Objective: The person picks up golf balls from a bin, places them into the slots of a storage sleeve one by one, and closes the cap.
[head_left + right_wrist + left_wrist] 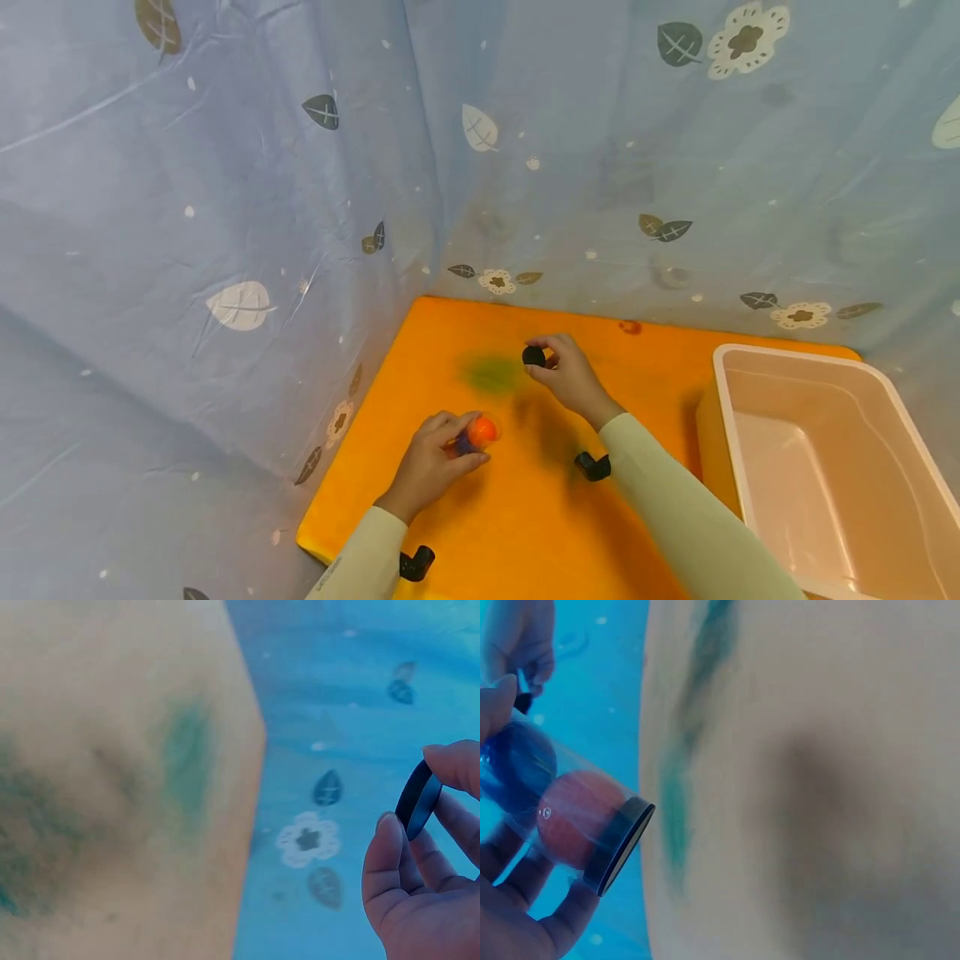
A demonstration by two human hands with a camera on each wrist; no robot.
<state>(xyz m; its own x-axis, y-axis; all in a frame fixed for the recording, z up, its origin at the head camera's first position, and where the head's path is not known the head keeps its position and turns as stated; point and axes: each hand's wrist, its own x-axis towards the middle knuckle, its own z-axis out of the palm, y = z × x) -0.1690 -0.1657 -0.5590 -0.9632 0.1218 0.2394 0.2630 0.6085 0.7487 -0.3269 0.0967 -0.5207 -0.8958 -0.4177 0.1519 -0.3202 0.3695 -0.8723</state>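
My left hand grips a clear plastic tube that holds an orange ball and a dark blue ball. A black cap covers one end of the tube, and the fingers curl round its side. Up and to the right, my right hand pinches a round black lid between thumb and fingertips. In the right wrist view the lid is seen nearly edge-on. Lid and tube are apart, both held above the orange table.
A pale pink plastic tub stands at the right of the table. Patterned blue sheeting hangs along the back and left edges. A green smear marks the tabletop near the right hand.
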